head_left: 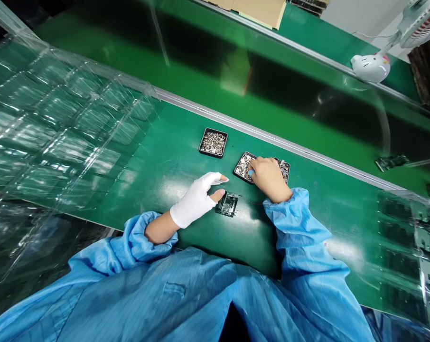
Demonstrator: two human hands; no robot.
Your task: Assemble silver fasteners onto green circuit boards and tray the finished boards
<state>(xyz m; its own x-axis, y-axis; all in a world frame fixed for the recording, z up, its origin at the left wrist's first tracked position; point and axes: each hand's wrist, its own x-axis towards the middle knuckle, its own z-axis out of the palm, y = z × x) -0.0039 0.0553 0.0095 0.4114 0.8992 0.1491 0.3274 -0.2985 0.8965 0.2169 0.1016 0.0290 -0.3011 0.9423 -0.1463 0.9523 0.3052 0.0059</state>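
A small circuit board point(229, 204) lies on the green mat in front of me. Beside its left edge is my left hand point(200, 196), in a white glove with bare fingertips; thumb and forefinger are apart and nothing shows between them. My right hand point(269, 176) reaches into a black tray point(235, 174) of small shiny metal parts point(244, 165). Its fingers are bent down, with a blue cover on one of them, and the tips are hidden, so what they pinch cannot be made out. A second black tray point(212, 155) of tiny metal parts point(214, 142) stands farther left.
Clear plastic compartment trays point(58, 123) are piled at the left. Another clear tray point(410, 247) at the right holds several boards. A metal rail point(232, 124) crosses behind the work mat. Beyond it lie a loose board point(391, 162) and a white fan point(371, 67).
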